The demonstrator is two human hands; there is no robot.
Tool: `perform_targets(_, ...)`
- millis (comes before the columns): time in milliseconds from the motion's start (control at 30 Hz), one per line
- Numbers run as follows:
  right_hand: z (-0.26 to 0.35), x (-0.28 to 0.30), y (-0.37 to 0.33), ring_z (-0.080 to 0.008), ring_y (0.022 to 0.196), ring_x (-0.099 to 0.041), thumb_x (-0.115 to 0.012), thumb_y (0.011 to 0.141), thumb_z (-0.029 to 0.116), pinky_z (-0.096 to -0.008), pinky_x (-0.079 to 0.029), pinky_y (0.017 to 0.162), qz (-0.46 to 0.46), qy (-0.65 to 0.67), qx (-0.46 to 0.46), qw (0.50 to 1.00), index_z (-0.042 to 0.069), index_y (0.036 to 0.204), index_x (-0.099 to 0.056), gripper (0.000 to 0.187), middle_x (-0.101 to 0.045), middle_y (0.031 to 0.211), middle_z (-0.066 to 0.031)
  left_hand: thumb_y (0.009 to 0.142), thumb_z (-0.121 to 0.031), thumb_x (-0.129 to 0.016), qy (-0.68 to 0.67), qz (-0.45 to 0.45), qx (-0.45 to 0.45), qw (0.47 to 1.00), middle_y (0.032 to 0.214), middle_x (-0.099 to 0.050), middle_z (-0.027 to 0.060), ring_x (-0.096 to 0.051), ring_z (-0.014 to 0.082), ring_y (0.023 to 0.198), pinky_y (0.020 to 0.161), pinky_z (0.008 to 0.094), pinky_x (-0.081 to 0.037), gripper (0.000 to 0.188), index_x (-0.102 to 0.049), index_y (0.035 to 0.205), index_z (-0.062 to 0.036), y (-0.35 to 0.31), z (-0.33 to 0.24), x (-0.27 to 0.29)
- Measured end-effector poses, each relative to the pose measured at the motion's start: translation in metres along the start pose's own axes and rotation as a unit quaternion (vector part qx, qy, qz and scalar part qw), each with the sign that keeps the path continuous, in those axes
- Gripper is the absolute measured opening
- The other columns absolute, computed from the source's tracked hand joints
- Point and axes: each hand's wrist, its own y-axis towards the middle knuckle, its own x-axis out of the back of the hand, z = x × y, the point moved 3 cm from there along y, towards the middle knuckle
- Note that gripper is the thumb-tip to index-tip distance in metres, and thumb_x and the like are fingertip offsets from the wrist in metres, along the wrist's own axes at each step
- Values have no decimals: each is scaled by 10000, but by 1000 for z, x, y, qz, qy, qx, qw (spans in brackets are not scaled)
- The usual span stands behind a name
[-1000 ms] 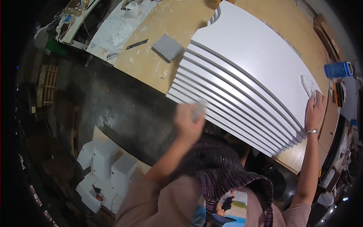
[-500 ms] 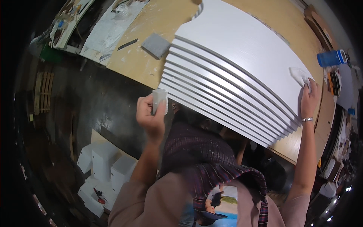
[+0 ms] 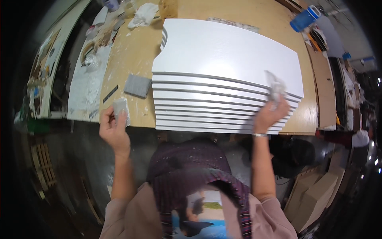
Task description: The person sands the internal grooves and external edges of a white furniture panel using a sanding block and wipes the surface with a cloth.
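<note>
The white boards [image 3: 230, 51] are lying in a stack on the table [image 3: 308, 107], in the middle and upper part of the frame. Their long way is running from left to right, and the scooped-out corner is facing the upper left. The left hand [image 3: 114, 129] is pinching a pale block [image 3: 120, 108] at the left, with its long side standing nearly up and down. The right hand [image 3: 272, 115] is holding a bunched white cloth [image 3: 275, 87] over the boards' right end. Near the top, a strip [image 3: 234, 24] is showing dark marks, too small to read.
</note>
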Motion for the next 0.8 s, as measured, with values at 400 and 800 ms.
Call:
perform_targets(400,113,6,-18,-367,1186,-464,-539,883,25,-483,-363,1047,0,15,-116,993,-60,1277,-574,404,-535,1198,-207,914,13,-642,-8,103,12,995,1027,-612,42,-543,101,910,826,237,-455,226,-614,1131,68,119,55,101)
perform_targets(800,282,-15,-162,-353,1009,-598,-618,768,-3,-473,-433,955,113,109,-13,987,99,1152,-730,413,-649,1074,-152,929,6,-622,-22,195,0,981,1046,-650,63,-589,101,917,832,236,-470,234,-611,1153,70,149,72,88)
